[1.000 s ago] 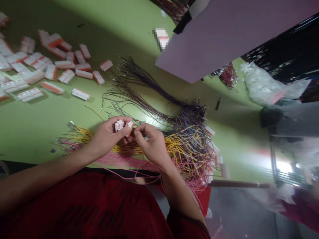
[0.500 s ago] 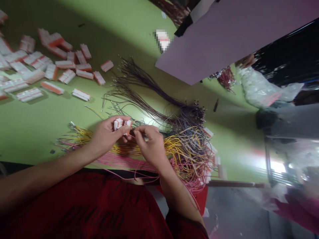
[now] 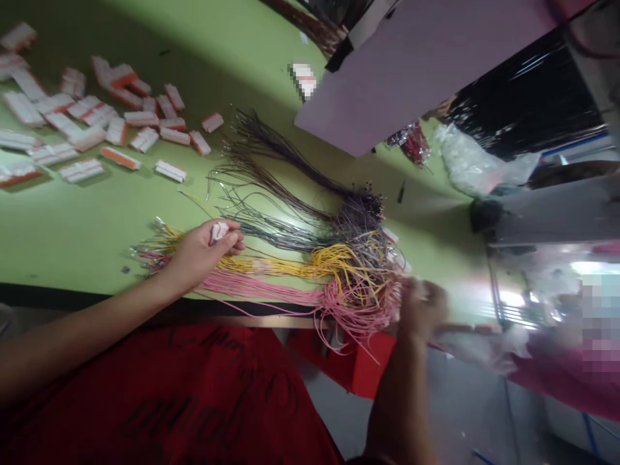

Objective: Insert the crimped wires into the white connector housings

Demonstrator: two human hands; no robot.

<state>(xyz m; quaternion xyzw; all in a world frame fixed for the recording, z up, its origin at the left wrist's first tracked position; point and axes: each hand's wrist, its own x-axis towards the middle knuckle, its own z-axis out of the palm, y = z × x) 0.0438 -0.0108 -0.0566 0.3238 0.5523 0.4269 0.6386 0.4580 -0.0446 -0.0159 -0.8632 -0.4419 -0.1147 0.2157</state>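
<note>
1. In the head view, a white block (image 3: pixel 219 232) is held in the left hand (image 3: pixel 203 248), with the thumb laid across beneath it and the fingers curled; the grip is closed around the block. Orange-marked white blocks (image 3: pixel 169 170) are scattered over the green table (image 3: pixel 121 213), on the left of the view.

2. The right hand (image 3: pixel 423 303) is placed beside the tangled right end of the pink wires (image 3: pixel 271 287), near pale pieces. It is badly blurred, so whether anything is grasped or released cannot be told.

3. The step in hand is judged to be a one-handed hold, with the right hand used apart at the wire ends. For any move there, single strands would need to be kept apart from the tangle, and the held block kept steady.

4. The yellow wires (image 3: pixel 285 266) are laid between the grey wires (image 3: pixel 290 242) and the pink ones; part of the yellow and pink bundles is covered by the left hand and forearm. The dark wires (image 3: pixel 300 165) are spread farther back.

5. Whether more is hidden in the left palm cannot be made out. Part of the far table is covered by a purple panel (image 3: pixel 378 84), and the right upper arm is cut off by the lower edge.
</note>
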